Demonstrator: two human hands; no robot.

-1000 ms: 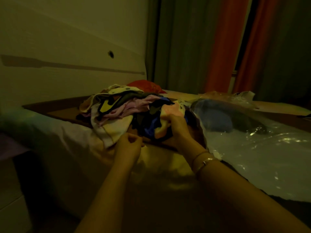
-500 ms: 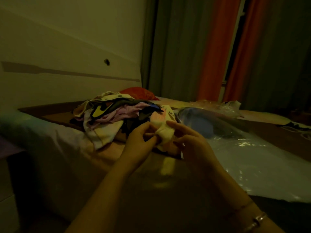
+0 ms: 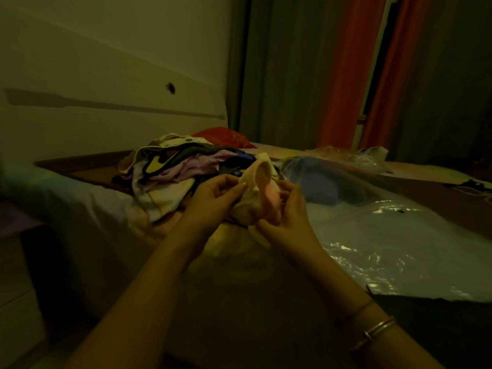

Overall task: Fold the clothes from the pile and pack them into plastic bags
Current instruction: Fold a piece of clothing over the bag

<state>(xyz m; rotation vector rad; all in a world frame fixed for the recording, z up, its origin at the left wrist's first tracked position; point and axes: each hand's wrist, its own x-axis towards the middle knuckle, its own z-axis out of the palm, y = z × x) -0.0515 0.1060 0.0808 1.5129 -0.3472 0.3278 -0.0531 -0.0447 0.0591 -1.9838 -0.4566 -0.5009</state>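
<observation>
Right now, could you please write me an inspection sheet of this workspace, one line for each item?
Surface: bed with a pale sheet, dimly lit.
Job's things: pile of clothes on the bed; small pale garment held up in front of it; large clear plastic bag lying flat to the right, with something blue inside its far end.
Clutter: red cushion behind the pile; crumpled plastic farther back.
Hands: left hand and right hand both grip the garment.
Cables: a thin cord at the far right, too dark to identify.
Surroundings: pale headboard, grey and orange curtains.
</observation>
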